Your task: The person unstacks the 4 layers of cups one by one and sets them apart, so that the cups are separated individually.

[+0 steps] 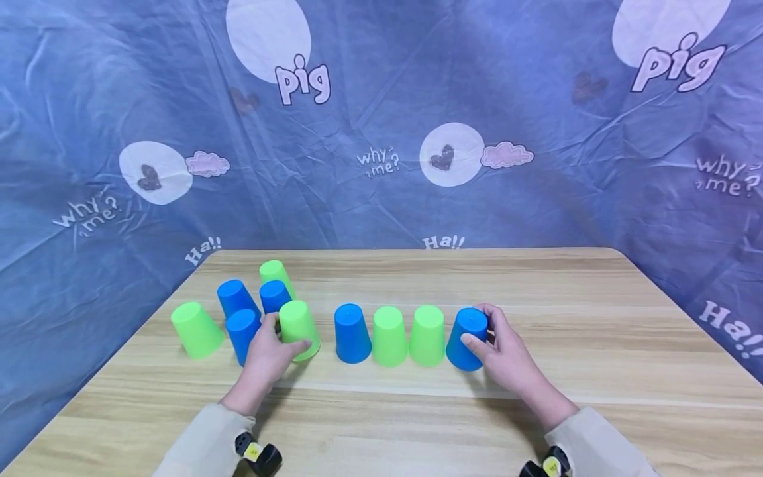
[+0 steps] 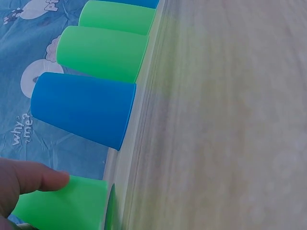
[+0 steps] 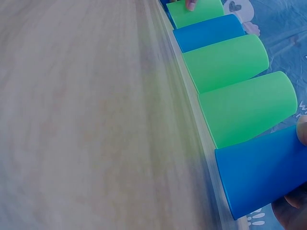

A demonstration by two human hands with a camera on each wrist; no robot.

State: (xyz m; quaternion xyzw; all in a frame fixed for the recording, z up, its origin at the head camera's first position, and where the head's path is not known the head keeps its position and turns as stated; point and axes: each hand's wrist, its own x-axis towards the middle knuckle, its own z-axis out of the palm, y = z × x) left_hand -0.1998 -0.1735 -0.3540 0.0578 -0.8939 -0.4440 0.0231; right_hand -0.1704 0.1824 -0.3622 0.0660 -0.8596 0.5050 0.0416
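Observation:
My left hand (image 1: 269, 351) grips an upside-down green cup (image 1: 300, 328), its thumb along the near side. Between that cup and the row to its right there is a gap. In the row stand a blue cup (image 1: 352, 334), a green cup (image 1: 389, 338) and a second green cup (image 1: 426, 336), all mouth down. At the row's right end my right hand (image 1: 505, 351) holds another blue cup (image 1: 466, 344), thumb in front and fingers behind. The right wrist view shows this blue cup (image 3: 261, 165) right beside the neighbouring green one (image 3: 247, 110).
Around the left hand stand more upturned cups: a green cup (image 1: 197, 331) at far left, a blue cup (image 1: 241, 331), two blue ones behind, and a green cup (image 1: 274, 271) at the back. A wooden table (image 1: 387, 424) bears them; a printed blue cloth (image 1: 369, 86) hangs behind.

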